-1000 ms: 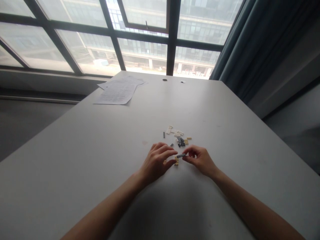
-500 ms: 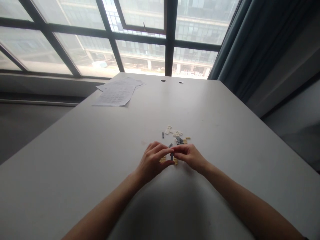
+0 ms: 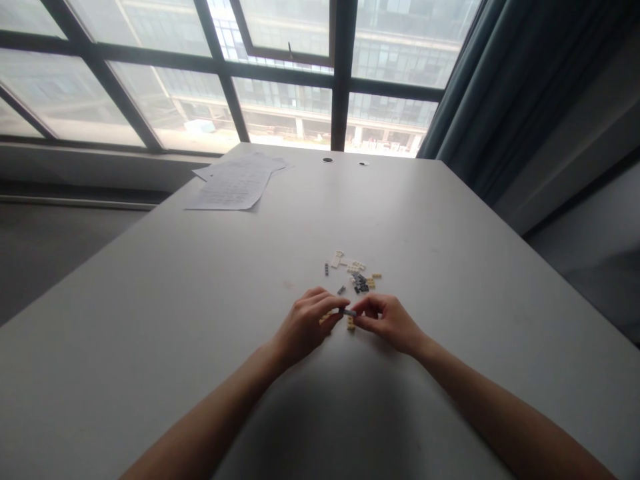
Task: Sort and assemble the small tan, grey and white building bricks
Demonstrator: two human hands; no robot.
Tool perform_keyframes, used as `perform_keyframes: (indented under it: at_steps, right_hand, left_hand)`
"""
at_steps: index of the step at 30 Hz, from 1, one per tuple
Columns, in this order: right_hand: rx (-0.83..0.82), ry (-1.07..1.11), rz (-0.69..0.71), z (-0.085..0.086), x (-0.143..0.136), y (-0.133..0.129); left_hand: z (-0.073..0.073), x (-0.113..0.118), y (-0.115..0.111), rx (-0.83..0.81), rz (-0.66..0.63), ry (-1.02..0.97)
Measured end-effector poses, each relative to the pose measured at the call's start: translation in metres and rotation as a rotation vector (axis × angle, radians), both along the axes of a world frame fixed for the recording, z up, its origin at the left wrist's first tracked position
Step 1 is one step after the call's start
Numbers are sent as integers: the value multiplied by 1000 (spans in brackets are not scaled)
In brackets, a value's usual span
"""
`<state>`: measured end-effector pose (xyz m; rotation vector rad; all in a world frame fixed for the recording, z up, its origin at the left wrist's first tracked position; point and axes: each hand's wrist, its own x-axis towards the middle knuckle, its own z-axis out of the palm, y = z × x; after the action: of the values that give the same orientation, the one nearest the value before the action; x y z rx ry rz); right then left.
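Small grey brick [image 3: 349,312]: pinched between left hand [image 3: 305,327] and right hand [image 3: 387,321] fingers; judged light, rigid, best gripped at ends.

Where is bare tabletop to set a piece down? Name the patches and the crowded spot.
Bare: the table between the papers and the left hand; also right of the right hand toward the curtain-side edge. Crowded: the loose bricks just beyond both hands, which pinch a small grey piece.

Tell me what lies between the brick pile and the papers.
Bare table, head view: nothing lies between the brick pile and the papers.
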<state>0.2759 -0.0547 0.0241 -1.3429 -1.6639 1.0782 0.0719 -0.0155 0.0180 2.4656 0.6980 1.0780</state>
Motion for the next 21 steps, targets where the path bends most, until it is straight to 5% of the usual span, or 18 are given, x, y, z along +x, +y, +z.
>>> perform_keyframes:
  at_steps: [5,15,21]
  right_hand:
    - [134,-113,-10,2,-7,-14]
    - [-126,392,-131,-8,-19,-11]
    - [-173,448,-112,-4,-20,-8]
  left_hand:
    - [2,1,-1,-3,-29,-8]
    - [2,2,-2,40,8,8]
    - [2,3,-1,73,58,8]
